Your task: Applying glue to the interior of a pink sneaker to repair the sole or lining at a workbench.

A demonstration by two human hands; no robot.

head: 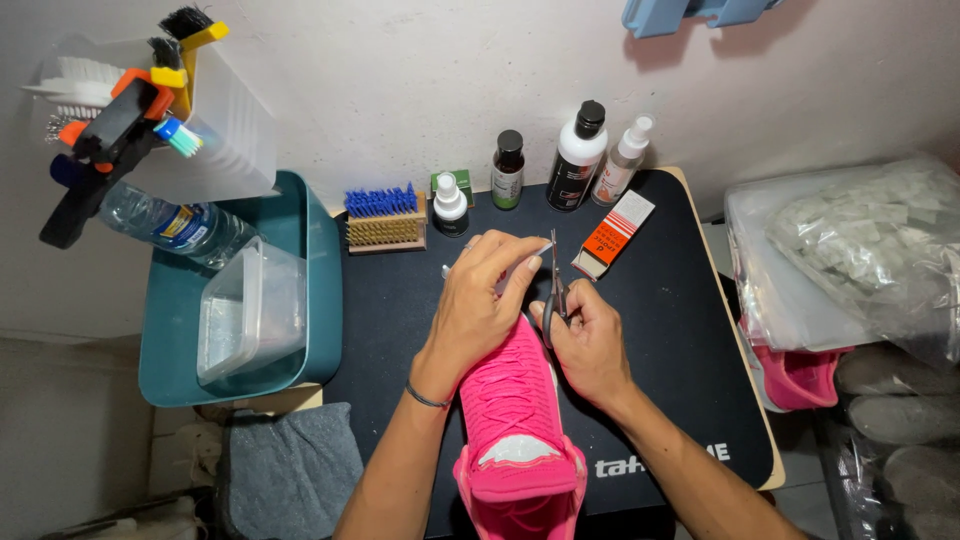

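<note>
A bright pink sneaker (515, 410) lies on the black mat (660, 330), toe pointing away from me, with white paper stuffed in its opening. My left hand (478, 305) rests over the toe and pinches a thin white strip (535, 250) near the tip. Small dark scissors (556, 285) stand upright in my right hand (590, 345), blades up beside that strip. The toe itself is hidden under my hands.
Behind the shoe stand a blue-bristled brush (385, 220), several bottles (575, 155) and an orange-white box (612, 235). A teal tub (310, 300) at left holds a clear container (250, 310) and water bottle. Plastic bags (860, 250) and another pink shoe (800, 375) lie right.
</note>
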